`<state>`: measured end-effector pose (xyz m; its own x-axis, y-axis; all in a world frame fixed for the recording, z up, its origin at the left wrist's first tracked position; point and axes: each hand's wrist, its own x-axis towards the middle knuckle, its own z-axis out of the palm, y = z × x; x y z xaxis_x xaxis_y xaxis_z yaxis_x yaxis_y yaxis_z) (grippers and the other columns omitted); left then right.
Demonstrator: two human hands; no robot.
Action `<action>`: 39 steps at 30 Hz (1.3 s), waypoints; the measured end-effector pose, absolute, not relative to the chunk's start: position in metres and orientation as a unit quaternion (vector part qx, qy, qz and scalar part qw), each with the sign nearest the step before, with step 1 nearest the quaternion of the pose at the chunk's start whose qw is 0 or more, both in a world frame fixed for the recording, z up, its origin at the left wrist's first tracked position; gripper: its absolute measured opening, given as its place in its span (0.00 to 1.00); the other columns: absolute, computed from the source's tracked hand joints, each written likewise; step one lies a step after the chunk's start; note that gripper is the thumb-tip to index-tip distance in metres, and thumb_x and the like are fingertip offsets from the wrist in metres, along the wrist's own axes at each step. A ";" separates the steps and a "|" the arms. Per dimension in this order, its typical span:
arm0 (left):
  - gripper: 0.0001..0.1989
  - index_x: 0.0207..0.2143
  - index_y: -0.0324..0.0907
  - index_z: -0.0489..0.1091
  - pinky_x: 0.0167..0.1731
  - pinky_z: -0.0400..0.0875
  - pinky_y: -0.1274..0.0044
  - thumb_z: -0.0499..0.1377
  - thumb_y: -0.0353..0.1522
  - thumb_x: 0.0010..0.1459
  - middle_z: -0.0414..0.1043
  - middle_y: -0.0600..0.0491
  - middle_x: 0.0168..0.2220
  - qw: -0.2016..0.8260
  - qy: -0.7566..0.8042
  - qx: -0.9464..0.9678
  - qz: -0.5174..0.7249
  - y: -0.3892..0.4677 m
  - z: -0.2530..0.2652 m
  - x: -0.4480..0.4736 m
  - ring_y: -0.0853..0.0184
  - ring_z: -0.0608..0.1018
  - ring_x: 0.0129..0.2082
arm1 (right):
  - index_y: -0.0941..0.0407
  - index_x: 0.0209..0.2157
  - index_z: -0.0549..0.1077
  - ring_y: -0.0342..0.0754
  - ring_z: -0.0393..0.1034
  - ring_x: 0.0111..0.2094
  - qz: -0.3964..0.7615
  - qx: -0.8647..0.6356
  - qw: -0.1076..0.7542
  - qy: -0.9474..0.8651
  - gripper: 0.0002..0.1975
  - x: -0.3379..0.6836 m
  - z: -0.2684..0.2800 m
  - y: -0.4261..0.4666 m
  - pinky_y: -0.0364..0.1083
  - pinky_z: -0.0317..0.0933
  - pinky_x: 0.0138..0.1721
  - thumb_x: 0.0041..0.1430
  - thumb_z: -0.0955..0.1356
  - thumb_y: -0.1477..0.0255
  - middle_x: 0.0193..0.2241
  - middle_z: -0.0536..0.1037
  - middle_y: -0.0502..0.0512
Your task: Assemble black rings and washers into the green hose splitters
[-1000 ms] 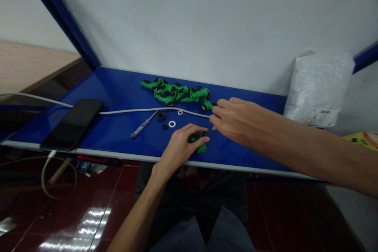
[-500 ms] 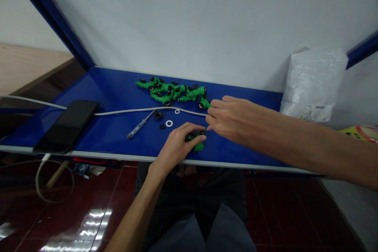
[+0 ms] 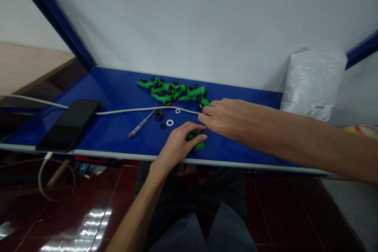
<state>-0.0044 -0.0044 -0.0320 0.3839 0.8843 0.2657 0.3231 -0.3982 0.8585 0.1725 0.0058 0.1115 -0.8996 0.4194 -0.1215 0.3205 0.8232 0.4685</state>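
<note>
My left hand (image 3: 180,139) is closed around a green plastic hose connector (image 3: 199,147) with a black part, holding it low over the front of the blue shelf. Just above and to the right, my right hand (image 3: 218,116) is closed, its fingers curled down by the connector's upper end. What those fingers pinch, if anything, is hidden behind the hand. Left of my hands lie a black ring (image 3: 159,115), a smaller black ring (image 3: 163,126), a white washer (image 3: 169,123) and a smaller white washer (image 3: 177,111). A screwdriver with a clear handle (image 3: 137,129) rests beside them.
Several green hose connectors with black levers (image 3: 167,88) lie in a group at the back of the blue shelf (image 3: 118,86). A white cable (image 3: 126,110) crosses behind the rings. A black phone (image 3: 69,126) lies left; a plastic-wrapped package (image 3: 314,82) stands right.
My right hand has shifted slightly left, over the connector's upper end. My left hand keeps its hold on the connector, almost unmoved. The view has shifted a little.
</note>
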 end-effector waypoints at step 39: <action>0.11 0.47 0.45 0.77 0.49 0.69 0.73 0.64 0.36 0.63 0.78 0.52 0.45 0.339 0.397 0.765 0.378 0.001 -0.038 -0.003 0.63 0.79 0.45 | 0.65 0.47 0.76 0.49 0.70 0.35 -0.014 0.405 0.223 0.887 0.11 0.134 0.161 0.001 0.46 0.54 0.30 0.67 0.65 0.80 0.42 0.78 0.66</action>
